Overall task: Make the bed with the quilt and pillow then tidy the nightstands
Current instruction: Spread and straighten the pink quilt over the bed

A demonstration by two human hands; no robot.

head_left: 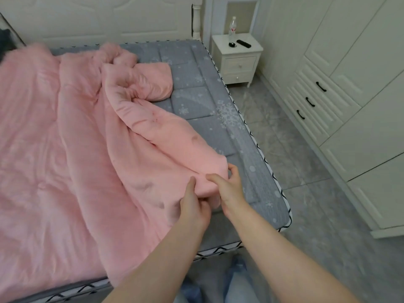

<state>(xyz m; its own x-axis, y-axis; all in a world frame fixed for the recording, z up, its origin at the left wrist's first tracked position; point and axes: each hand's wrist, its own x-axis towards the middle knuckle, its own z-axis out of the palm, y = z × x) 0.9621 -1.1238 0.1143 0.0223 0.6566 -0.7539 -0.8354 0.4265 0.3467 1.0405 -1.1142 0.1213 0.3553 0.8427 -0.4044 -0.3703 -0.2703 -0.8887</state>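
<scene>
I have both hands on the near corner of the pink quilt (87,149), close to the foot of the bed. My left hand (192,206) pinches a fold from the underside with the thumb pressed on top, and my right hand (229,189) grasps the corner bulge just beside it, fingers (235,169) curled round the far side. The two hands are almost touching, the right one nearer the mattress edge.

From that grip the quilt runs away toward 11 o'clock. Its bunched ridge has its long axis from my hands up toward the headboard (98,20), ending in a crumpled heap with a turned-over flap near 12 o'clock. The bulk lies flat on the left half of the bed, out toward 9 and 10 o'clock.

The bare grey mattress (218,101) is exposed from 12 round to 3 o'clock, a long strip between the ridge and the bed's right edge. I judge the coming move is to draw this corner toward 3 o'clock, so the ridge unrolls over that strip. There is open floor (306,204) beyond that edge, well clear of the wardrobe (349,84).

The nightstand (238,57) at 1 o'clock carries a bottle (233,27) and a remote (243,43), untouched.
</scene>
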